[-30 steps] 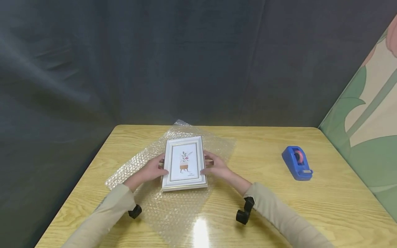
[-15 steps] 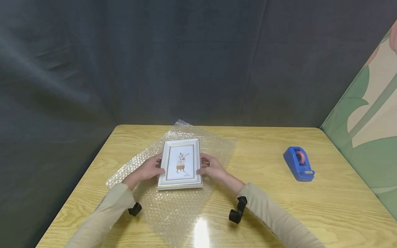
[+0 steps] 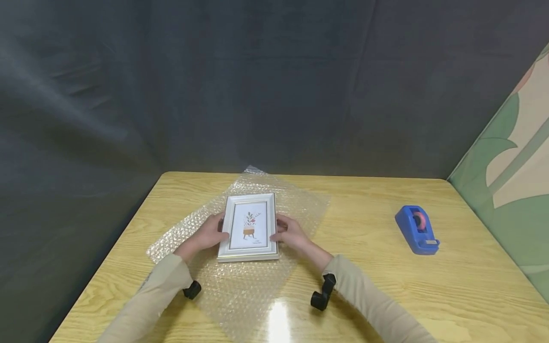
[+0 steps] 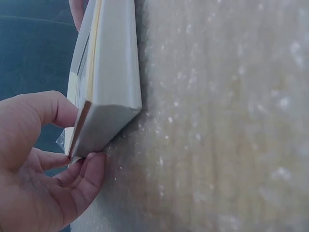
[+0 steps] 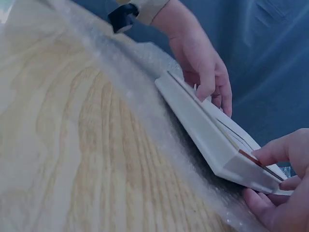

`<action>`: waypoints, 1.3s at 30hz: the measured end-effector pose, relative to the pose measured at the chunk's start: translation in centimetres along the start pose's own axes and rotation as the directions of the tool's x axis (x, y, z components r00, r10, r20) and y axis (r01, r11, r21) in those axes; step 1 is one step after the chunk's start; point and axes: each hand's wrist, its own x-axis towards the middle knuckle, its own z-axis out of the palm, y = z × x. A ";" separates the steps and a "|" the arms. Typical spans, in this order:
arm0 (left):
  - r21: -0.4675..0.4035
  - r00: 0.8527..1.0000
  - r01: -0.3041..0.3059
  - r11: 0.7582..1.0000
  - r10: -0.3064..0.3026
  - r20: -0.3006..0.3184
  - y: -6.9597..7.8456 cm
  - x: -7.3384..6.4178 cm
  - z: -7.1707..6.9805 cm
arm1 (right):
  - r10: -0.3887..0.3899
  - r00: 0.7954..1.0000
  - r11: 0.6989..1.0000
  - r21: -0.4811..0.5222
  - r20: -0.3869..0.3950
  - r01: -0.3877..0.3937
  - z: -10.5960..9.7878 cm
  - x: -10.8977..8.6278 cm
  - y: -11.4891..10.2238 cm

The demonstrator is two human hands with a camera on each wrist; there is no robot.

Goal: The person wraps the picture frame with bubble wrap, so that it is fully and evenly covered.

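Note:
A white picture frame (image 3: 249, 253) with a drawing of a potted plant faces up on a sheet of bubble wrap (image 3: 244, 286). My left hand (image 3: 208, 233) grips its left side, thumb on the front face and fingers at the edge. On the opposite side my right hand (image 3: 292, 233) holds it the same way. In the left wrist view the thick white side of the picture frame (image 4: 116, 67) sits close above the wrap, fingertips at its lower edge. The right wrist view shows both hands on the picture frame (image 5: 198, 130); whether its underside fully touches the wrap is hard to tell.
A blue tape dispenser (image 3: 416, 231) with a pink roll stands on the right of the wooden table (image 3: 364, 276). Dark cloth (image 3: 266, 85) hangs behind the table and on the left. A floral panel (image 3: 514, 190) borders the right side.
Both hands have brought the picture frame slightly left and lower, and it appears settled on the bubble wrap. During the last half second it hardly moves. The head view has shifted a little.

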 end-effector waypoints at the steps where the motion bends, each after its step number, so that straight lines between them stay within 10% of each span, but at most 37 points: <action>1: -0.015 1.000 -0.011 1.000 0.011 0.001 -0.1 0.0 0.0 | -0.018 1.000 0.999 -0.037 0.001 0.018 -0.1 0.0 0.0; 8: -0.069 0.992 -0.119 0.990 0.121 0.028 -1.0 -0.7 -0.2 | -0.190 0.982 0.917 -0.353 0.020 0.185 -0.7 0.0 0.3; 12: -0.008 0.989 -0.142 0.990 0.142 0.041 -1.1 -1.9 -0.6 | -0.226 0.970 0.891 -0.383 0.090 0.243 -1.2 -0.4 0.7; 19: -0.010 0.992 -0.070 0.997 0.071 0.108 -0.8 -4.4 -0.6 | -0.301 0.883 0.852 -0.315 0.360 0.419 -2.2 -2.4 1.0; 39: -0.073 0.997 0.017 0.997 -0.011 0.081 -1.8 -4.1 -0.6 | -0.284 0.893 0.837 -0.364 0.350 0.409 -1.7 -3.0 0.5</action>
